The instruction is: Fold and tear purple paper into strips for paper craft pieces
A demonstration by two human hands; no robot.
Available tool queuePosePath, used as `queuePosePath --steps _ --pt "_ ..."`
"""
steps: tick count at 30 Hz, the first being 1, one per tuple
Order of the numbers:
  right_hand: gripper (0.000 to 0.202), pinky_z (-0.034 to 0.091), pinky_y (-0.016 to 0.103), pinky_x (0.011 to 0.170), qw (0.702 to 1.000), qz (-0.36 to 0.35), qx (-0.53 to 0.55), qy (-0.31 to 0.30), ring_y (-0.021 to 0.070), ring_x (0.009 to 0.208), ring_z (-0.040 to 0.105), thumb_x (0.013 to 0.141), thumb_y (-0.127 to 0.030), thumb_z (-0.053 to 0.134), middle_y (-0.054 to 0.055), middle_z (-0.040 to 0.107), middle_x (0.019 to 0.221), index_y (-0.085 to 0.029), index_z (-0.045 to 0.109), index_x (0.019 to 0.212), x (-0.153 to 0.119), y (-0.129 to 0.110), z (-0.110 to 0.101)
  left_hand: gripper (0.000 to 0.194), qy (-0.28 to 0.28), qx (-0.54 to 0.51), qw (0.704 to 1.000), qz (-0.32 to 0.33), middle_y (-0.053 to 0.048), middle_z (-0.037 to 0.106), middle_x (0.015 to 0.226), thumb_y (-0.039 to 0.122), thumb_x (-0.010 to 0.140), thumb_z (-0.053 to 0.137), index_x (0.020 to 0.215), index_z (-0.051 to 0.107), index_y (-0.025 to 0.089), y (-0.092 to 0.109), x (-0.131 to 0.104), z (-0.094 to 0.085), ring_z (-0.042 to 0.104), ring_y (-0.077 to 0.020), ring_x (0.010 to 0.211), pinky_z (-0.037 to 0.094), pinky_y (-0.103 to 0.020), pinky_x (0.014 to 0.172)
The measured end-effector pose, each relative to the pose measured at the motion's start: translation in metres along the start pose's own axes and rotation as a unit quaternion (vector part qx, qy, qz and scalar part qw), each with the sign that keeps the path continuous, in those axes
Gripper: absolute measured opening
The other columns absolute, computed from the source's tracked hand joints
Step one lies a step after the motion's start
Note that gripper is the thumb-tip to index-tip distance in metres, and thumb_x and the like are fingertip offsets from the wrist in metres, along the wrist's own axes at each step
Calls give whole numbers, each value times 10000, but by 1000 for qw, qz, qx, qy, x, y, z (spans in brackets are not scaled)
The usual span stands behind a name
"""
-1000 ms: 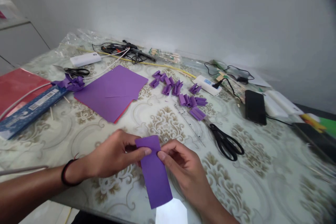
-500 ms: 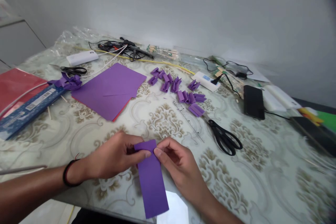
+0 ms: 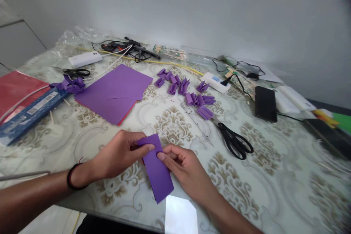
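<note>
A folded purple paper strip is held at a slant above the table's front part. My left hand pinches its upper left edge, thumb on top and the other fingers hidden behind. On the right edge, my right hand closes thumb and fingers on the paper. Several small folded purple pieces lie beyond the hands, beside a clear ruler. Black-handled scissors rest to the right. Large purple sheets lie at the left, with red showing under them.
At the left are a blue box, crumpled purple paper and a second pair of scissors. A white power strip and a black phone sit at the right. Cables run along the back.
Both hands have shifted slightly; the purple strip's lower end has come up and looks shorter. My right thumb now lies a little lower along its edge.
</note>
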State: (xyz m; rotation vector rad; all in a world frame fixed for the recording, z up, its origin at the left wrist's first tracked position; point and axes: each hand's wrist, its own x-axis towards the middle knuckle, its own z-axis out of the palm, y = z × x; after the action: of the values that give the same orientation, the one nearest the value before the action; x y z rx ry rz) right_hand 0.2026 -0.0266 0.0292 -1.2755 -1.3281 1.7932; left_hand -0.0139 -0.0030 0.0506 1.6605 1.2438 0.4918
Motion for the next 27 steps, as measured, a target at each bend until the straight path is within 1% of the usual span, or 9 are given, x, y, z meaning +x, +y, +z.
queuePosePath --steps 3,5,11,13,15,17,20,22,27 --pt "462 292 266 541 1000 4 -17 1 114 571 391 910 -613 701 -51 482 622 -185 612 757 1 0 -1 405 -1 1 1000 -3 51 437 628 425 966 589 654 513 178 1 1 -2 372 -117 615 283 -258 552" --pt "469 284 269 534 1000 4 -26 1 114 567 379 909 -616 696 -54 469 615 -189 600 742 1 0 -3 390 -10 -3 1000 -4 51 438 633 399 967 582 654 511 178 3 2 -3 376 -115 614 288 -255 555" --pt "381 236 267 517 997 -2 -69 -24 106 559 335 941 -501 675 -64 432 605 -183 603 742 1 -1 -9 311 -44 3 999 13 60 454 664 388 926 649 716 580 169 2 6 -8 398 -111 628 315 -235 568" --pt "360 248 260 523 996 -5 -76 -37 105 570 355 946 -478 678 -54 470 627 -177 621 756 0 -2 -11 276 -56 15 998 14 60 474 664 366 921 664 740 616 163 1 5 -8 404 -109 630 310 -230 565" --pt "316 300 253 545 997 -10 -68 -41 112 603 431 952 -459 684 -27 566 690 -169 667 828 0 -4 -12 253 -70 7 997 7 64 475 651 351 918 673 756 634 161 -1 4 -8 399 -104 613 300 -223 547" --pt "276 335 250 563 997 -18 -59 -39 122 636 486 951 -438 696 -7 630 744 -169 694 890 -1 -5 -12 199 -89 -15 996 -3 70 475 642 345 912 686 836 682 162 -2 3 -6 399 -102 597 293 -216 528" --pt "252 322 245 546 996 -26 -68 -52 115 614 468 957 -405 693 -23 597 701 -173 684 859 -2 -6 -10 207 -106 -24 994 -5 72 486 627 363 927 678 964 749 172 -2 2 -4 391 -104 578 283 -217 516" --pt "232 317 242 541 994 -30 -78 -65 111 604 453 972 -376 670 -34 565 678 -176 678 853 -2 -6 -9 229 -96 -10 995 5 68 483 617 371 948 650 924 759 171 -2 2 -3 379 -104 574 278 -221 518" --pt "193 361 236 574 992 -52 -88 -73 113 647 499 983 -306 644 -21 610 727 -175 676 846 -2 -8 -8 260 -79 9 996 35 57 509 615 350 974 623 841 746 162 0 0 -5 398 -101 576 294 -216 525"
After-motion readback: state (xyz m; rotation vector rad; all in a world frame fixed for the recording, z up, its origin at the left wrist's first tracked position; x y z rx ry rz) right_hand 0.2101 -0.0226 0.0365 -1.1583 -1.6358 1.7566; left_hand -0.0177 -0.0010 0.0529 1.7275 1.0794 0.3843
